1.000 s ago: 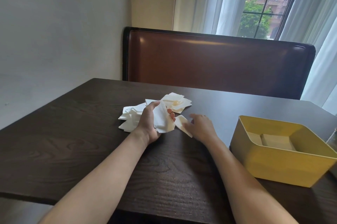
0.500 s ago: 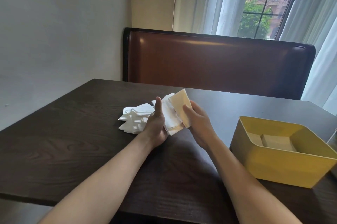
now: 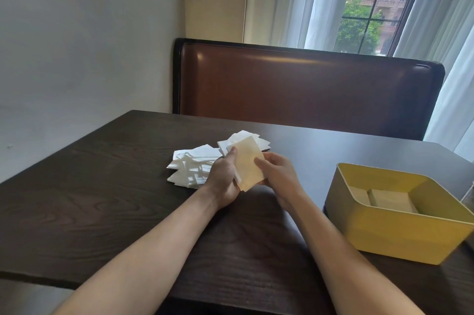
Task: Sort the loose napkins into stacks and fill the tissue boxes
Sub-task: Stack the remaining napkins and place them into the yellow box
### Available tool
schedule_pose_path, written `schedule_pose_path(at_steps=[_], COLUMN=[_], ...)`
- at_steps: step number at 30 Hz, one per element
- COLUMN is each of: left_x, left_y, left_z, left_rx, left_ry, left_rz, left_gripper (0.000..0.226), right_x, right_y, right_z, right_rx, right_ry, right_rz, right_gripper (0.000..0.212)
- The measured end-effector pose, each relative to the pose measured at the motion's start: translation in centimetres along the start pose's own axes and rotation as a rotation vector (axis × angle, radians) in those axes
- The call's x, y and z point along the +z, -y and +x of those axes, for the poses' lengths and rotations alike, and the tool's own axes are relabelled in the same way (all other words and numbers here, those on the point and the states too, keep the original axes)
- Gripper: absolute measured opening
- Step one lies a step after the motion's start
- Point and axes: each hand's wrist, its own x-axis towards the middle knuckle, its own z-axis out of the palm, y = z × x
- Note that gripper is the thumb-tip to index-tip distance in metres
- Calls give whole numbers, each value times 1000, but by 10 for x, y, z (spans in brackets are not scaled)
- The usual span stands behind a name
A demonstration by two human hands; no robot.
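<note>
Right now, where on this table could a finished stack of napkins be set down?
Bare table lies left of the loose napkin pile, and between the right hand and the yellow box. It is crowded mid-table, where the left hand holds a stack.

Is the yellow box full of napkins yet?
No. The yellow box is mostly empty: only a low napkin stack sits at its bottom.

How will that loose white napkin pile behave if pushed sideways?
Probably it would smear apart rather than slide as one: the napkin pile lies fanned at mixed angles. The sheets look thin, so likely light and floppy. The table looks smooth, so bottom sheets may slip.
</note>
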Motion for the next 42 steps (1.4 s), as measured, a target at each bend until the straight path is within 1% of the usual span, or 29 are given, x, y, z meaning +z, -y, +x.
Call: schedule_pose_path(at_steps=[3,5,7,10,11,14,16,18,20,23,27,29,31,36,38,40,42], left_x=[2,3,3,3,3,-1,-4,-8,-12,-16,-18,-20,-22,-30,-34,-35,-35], left_y=[0,0,1,0,-1,-8,-17,-29,-36,-40,-43,-44,-44,-43,-42,-40,-39], left_z=[-5,-5,-5,-4,-4,1,3,4,5,8,13,16,19,29,34,37,39], left_rx=[6,30,14,-16,-11,13,34,38,21,-16,-32,-33,-18,-34,-36,-36,-28], left_ry=[56,97,122,73,44,-38,-84,-92,-108,-114,-80,-60,-65,-122,-150,-166,-175], left_rz=[8,9,10,35,40,-44,-118,-177,-215,-204,-255,-258,-256,-293,-291,-283,-273], left_gripper=[43,48,49,48,49,51,46,40,36,39,45,47,47,53,54,54,53], right_x=[-1,-1,-1,0,0,0,-2,-2,0,5,16,22,29,41,45,47,49], right_y=[-1,-1,-1,-2,-2,-5,-6,-4,-1,-5,-14,-14,-14,-15,-18,-23,-23], right_z=[1,1,1,1,1,4,10,19,30,49,75,87,99,121,128,132,132], right_rx=[6,-9,-13,-4,-24,-138,-157,-143,-125,-103,-38,-41,-76,-165,-174,-144,-108], right_ry=[-25,31,98,106,72,-128,-230,-289,-303,-241,-163,-139,-116,-79,-21,81,133], right_rz=[31,109,170,91,37,-139,-203,-227,-267,-372,-391,-407,-443,-684,-749,-837,-894], right_gripper=[12,14,16,16,15,8,15,21,21,30,45,50,52,58,58,56,54])
